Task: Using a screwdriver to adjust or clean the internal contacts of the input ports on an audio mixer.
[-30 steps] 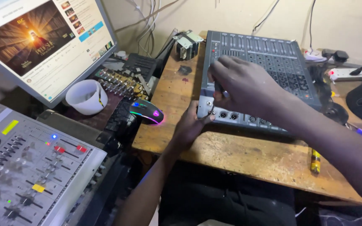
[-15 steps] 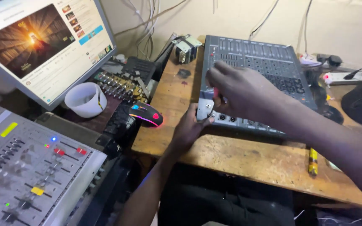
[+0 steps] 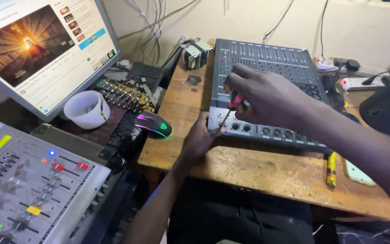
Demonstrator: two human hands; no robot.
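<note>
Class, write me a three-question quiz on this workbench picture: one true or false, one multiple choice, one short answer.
1. True or false: the right hand holds a red-handled screwdriver with its tip at the front edge of the grey audio mixer.
2. What lies on the wooden table near the right forearm? A) scissors B) yellow-handled tool C) cup
3. Which thing glows beside the left hand?

Key: 1 true; 2 B; 3 the computer mouse.
</note>
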